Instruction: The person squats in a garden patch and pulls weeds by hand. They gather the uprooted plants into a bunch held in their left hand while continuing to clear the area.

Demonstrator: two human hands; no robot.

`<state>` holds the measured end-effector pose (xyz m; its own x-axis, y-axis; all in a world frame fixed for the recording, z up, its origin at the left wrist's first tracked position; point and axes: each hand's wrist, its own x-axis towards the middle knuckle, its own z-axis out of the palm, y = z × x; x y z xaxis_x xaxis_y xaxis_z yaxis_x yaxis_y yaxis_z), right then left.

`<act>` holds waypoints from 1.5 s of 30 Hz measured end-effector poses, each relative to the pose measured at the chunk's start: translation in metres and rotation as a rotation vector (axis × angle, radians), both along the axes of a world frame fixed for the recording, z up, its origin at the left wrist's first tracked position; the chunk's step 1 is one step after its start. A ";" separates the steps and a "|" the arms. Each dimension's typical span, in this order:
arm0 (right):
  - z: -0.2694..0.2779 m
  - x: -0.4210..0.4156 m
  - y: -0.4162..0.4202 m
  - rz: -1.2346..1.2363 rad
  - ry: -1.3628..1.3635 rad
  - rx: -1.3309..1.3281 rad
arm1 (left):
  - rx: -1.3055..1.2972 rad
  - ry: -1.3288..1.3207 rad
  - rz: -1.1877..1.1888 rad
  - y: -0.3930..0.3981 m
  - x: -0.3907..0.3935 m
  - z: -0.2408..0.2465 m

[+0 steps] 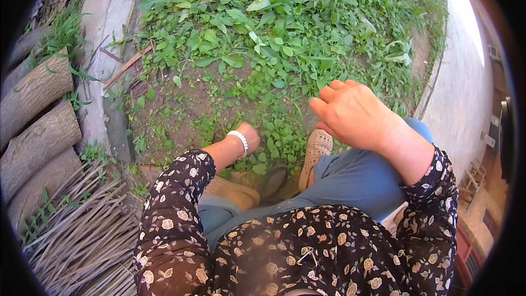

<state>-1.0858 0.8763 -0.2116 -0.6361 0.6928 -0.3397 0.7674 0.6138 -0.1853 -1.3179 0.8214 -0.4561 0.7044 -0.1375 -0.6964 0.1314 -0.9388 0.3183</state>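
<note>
My left hand (249, 138), with a white beaded bracelet (240, 141) at the wrist, is low over the small leafy weeds (279, 139) in front of my feet. Its fingers curl down out of sight, so whatever they touch or hold is hidden. Higher and to the right, above my bent knee, is my right hand (353, 111), back up and fingers bent. Nothing shows sticking out of it, though its palm faces away. Taller broad-leaved weeds (263, 28) grow thickly beyond both hands. Bare brown soil (193, 94) shows between the plants ahead of my left hand.
Cut logs (41, 131) and a heap of dry stalks (86, 230) lie at the left, beside a concrete curb (96, 49). A thin wooden strip (128, 67) leans across the curb's edge. Pale concrete paving (460, 78) borders the plot at the right.
</note>
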 end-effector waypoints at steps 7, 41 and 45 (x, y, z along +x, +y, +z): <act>0.003 0.003 -0.001 -0.014 0.010 -0.020 | -0.019 0.035 0.180 0.046 -0.023 0.022; 0.000 -0.004 -0.001 0.011 -0.009 -0.032 | -0.311 0.197 -0.034 -0.025 -0.028 0.014; 0.002 -0.003 -0.002 0.021 -0.019 -0.028 | -0.261 0.177 -0.091 -0.037 -0.030 -0.001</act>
